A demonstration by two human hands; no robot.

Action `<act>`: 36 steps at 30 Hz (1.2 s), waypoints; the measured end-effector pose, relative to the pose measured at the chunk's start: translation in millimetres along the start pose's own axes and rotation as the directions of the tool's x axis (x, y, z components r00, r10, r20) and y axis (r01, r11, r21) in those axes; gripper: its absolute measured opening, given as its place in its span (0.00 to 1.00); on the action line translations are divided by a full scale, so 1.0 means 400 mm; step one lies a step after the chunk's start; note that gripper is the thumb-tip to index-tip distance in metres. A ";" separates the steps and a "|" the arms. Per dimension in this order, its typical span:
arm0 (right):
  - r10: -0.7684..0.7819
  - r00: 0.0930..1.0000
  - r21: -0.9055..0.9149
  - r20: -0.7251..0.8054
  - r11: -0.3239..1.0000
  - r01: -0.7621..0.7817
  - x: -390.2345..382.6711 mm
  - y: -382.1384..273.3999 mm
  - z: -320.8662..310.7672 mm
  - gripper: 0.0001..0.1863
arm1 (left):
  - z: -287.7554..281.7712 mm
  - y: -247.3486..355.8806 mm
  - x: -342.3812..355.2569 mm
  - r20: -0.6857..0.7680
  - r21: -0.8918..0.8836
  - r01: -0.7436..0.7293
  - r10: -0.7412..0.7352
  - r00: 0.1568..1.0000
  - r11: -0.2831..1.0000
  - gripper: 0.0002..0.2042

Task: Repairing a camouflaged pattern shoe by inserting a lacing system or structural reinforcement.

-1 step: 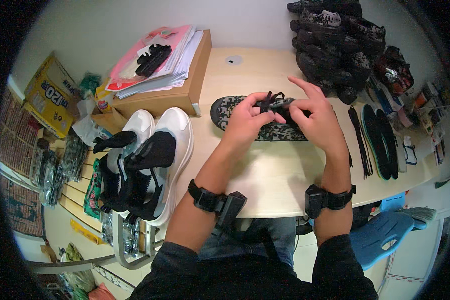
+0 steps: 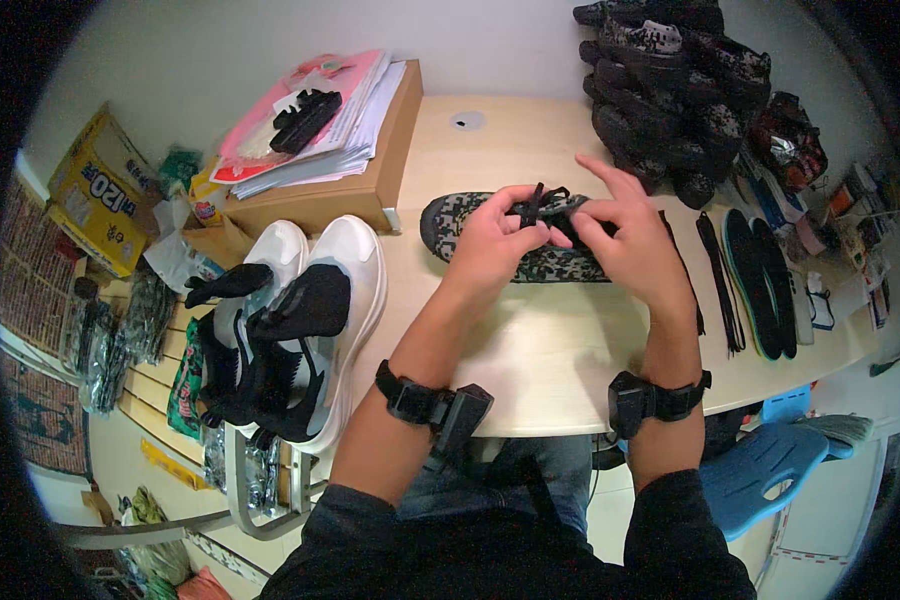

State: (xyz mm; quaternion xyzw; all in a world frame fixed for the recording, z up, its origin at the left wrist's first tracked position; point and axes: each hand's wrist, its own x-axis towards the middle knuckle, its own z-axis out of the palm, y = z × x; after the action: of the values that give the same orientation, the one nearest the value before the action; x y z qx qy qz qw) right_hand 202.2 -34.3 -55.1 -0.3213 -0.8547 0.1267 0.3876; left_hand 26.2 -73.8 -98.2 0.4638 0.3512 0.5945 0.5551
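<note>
left hand pinching black lace on camouflage shoe | right hand fingers on same lace, index raised | shoe lying on tabletop | white sneakers at left | black insoles at right

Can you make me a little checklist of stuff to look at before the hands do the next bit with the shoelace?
1. Camouflage shoe lies flat on the table: ok.
2. Left hand grips the black lace: ok.
3. Right hand pinches the lace too: ok.
4. Lace threaded through the right eyelets: cannot tell, fingers hide them.
5. Room around the shoe: ok; white sneakers and dark insoles lie apart from it.
</note>
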 end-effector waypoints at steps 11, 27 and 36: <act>0.305 0.950 0.544 -0.062 0.809 -0.224 0.016 0.008 0.058 0.06 | 0.007 -0.004 0.005 0.005 -0.037 -0.060 0.061 0.998 0.997 0.21; 0.154 0.870 0.291 -0.468 0.957 -0.013 0.010 0.003 0.013 0.07 | 0.008 0.004 0.002 -0.088 -0.276 0.048 -0.075 0.993 0.960 0.27; 0.389 0.897 -0.020 0.209 0.919 -0.394 0.012 -0.023 0.037 0.15 | -0.020 0.023 -0.008 -0.080 -0.363 0.027 -0.060 0.995 0.931 0.29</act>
State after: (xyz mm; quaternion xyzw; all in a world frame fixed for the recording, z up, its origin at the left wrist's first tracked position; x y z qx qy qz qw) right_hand 184.7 -37.8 -58.1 -0.4671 -0.8070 0.2447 0.2658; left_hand 15.4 -77.5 -92.7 0.3185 0.2706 0.6569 0.6276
